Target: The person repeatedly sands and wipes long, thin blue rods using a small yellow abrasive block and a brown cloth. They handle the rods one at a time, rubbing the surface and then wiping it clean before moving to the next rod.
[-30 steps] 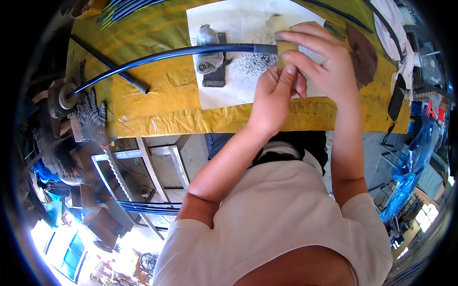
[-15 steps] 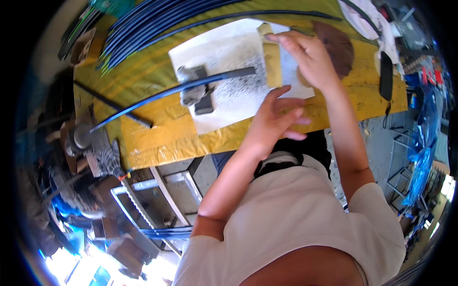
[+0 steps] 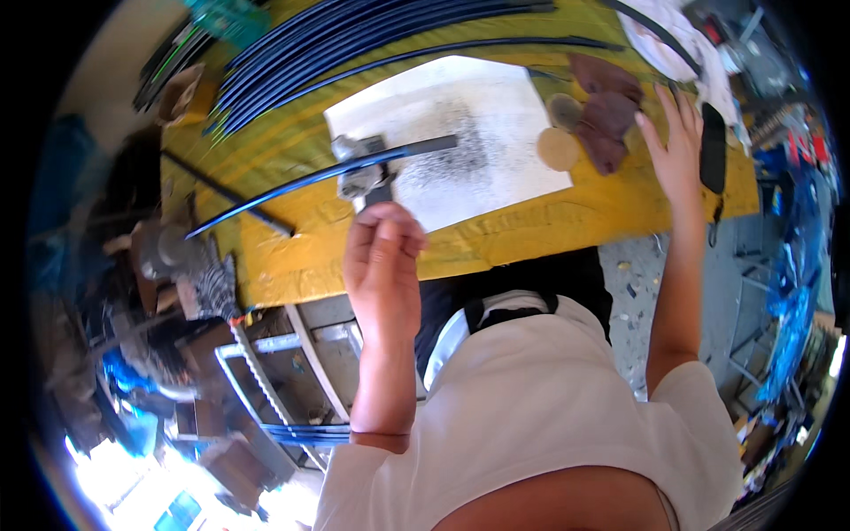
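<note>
My left hand is closed, its fingertips curled together by the near end of a dark block. Whatever those fingers hold, if anything, is hidden. Above it, a long, slightly curved dark strip lies across the block and a crumpled grey piece. Underneath is a white sheet speckled with black dust. At the right my right hand is open, fingers spread, between a brown folded piece and a flat black oblong thing. Two round discs, one tan and one greyish, lie beside the brown piece.
A bundle of long dark strips fills the back of the yellow-covered table. A short dark rod lies at the left. White cloth sits at the back right; a metal frame stands below the table edge.
My right hand has moved right, off the sheet; the yellowish strip it held no longer shows. My left hand has moved left toward the block, and its fingers have curled in.
</note>
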